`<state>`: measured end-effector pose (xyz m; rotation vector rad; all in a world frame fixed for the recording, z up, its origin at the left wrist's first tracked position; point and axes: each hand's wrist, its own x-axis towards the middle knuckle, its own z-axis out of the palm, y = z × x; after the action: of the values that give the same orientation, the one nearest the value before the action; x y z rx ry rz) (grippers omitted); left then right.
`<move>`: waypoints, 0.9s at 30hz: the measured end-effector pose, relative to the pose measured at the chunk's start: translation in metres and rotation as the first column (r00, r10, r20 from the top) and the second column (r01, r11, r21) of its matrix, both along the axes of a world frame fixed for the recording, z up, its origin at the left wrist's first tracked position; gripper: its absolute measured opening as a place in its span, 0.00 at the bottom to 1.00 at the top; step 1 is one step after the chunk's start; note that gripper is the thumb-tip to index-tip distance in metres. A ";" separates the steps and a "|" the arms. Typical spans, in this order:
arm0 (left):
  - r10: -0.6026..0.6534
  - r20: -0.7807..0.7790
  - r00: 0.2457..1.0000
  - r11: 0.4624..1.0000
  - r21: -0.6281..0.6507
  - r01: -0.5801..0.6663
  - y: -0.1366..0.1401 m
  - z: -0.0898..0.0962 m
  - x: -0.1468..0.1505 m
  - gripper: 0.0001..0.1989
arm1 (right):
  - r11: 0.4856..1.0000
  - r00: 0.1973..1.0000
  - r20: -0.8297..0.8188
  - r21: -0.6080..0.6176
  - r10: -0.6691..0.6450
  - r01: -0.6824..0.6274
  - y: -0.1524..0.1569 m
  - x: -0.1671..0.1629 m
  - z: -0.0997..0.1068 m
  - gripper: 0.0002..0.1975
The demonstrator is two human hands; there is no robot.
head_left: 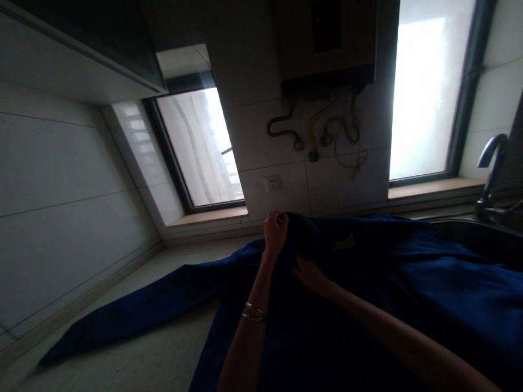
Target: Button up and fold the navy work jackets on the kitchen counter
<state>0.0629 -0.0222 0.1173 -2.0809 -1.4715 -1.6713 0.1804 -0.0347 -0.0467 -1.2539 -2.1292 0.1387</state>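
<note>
A dark blue long-sleeved jacket lies spread over the counter, one sleeve stretched out to the left and the other side reaching the sink. My left hand, with bracelets on its wrist, is closed in a pinch at the jacket's collar area near the wall. Just below and to the right, my right hand grips the cloth by the neck opening; its fingertips are partly lost in the dark fabric. A small pale patch shows on the cloth right of my hands.
The pale counter runs along a tiled wall with a socket. A sink with a curved faucet is at the right. Above hang a water heater with pipes and, at left, a cabinet. Two windows flank the heater.
</note>
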 end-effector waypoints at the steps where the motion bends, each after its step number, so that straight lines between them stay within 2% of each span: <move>1: -0.003 -0.016 1.000 1.000 -0.004 0.003 -0.001 0.001 0.001 0.09 | 1.000 0.999 -0.034 -0.009 0.021 -0.021 0.000 0.000 0.000 0.28; 5: -0.007 -0.088 0.996 0.998 -0.069 0.001 -0.007 0.004 0.005 0.08 | 0.985 0.964 -0.222 -0.053 0.148 -0.163 -0.002 -0.003 0.014 0.38; 7: 0.002 -0.122 0.993 0.996 -0.091 -0.013 -0.010 0.005 0.008 0.08 | 0.980 0.922 -0.352 -0.052 0.160 -0.190 -0.003 -0.008 0.028 0.34; 9: 0.004 -0.164 0.986 0.995 -0.100 -0.020 -0.013 0.005 0.011 0.07 | 0.976 0.875 -0.454 -0.046 0.167 -0.211 -0.002 -0.015 0.043 0.26; 11: 0.010 -0.213 0.977 0.995 -0.097 -0.032 -0.016 0.004 0.014 0.07 | 0.969 0.858 -0.481 -0.066 0.180 -0.240 0.000 -0.023 0.056 0.18; 13: 0.031 -0.274 0.961 0.994 -0.094 -0.059 -0.020 0.004 0.016 0.07 | 0.963 0.882 -0.436 -0.107 0.177 -0.246 -0.001 -0.026 0.066 0.12; 15: 0.051 -0.342 0.938 0.992 -0.088 -0.087 -0.022 0.004 0.016 0.08 | 0.955 0.921 -0.323 -0.127 0.217 -0.270 -0.004 -0.021 0.078 0.09; 17: 0.060 -0.397 0.916 0.991 -0.084 -0.101 -0.024 0.005 0.015 0.09 | 0.926 0.933 -0.170 -0.156 0.317 -0.343 -0.007 -0.005 0.094 0.07; 19: 0.064 -0.430 0.901 0.990 -0.087 -0.112 -0.025 0.005 0.014 0.10 | 0.894 0.923 -0.076 -0.232 0.377 -0.384 -0.010 0.021 0.115 0.11; 20: 0.067 -0.443 0.894 0.989 -0.092 -0.119 -0.025 0.005 0.013 0.11 | 0.901 0.936 -0.071 -0.253 0.346 -0.352 -0.011 0.036 0.127 0.14; 21: 0.071 -0.456 0.887 0.987 -0.097 -0.129 -0.025 0.004 0.013 0.12 | 0.931 0.961 -0.074 -0.237 0.266 -0.276 -0.011 0.051 0.138 0.16; 23: 0.075 -0.486 0.871 0.984 -0.105 -0.143 -0.026 0.003 0.014 0.13 | 0.994 0.998 -0.064 -0.107 0.009 -0.016 -0.011 0.076 0.158 0.20; 25: 0.071 -0.518 0.853 0.982 -0.113 -0.150 -0.026 0.003 0.016 0.14 | 0.976 0.976 0.016 0.022 -0.219 0.218 -0.014 0.090 0.168 0.25; 27: 0.067 -0.538 0.840 0.979 -0.128 -0.160 -0.025 0.002 0.017 0.15 | 0.951 0.934 0.178 0.057 -0.309 0.303 -0.020 0.090 0.168 0.29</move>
<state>0.0801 -0.0472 0.1193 -2.2318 -1.5324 -0.8357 0.2706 -0.0545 0.1211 -1.6174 -2.0467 -0.1492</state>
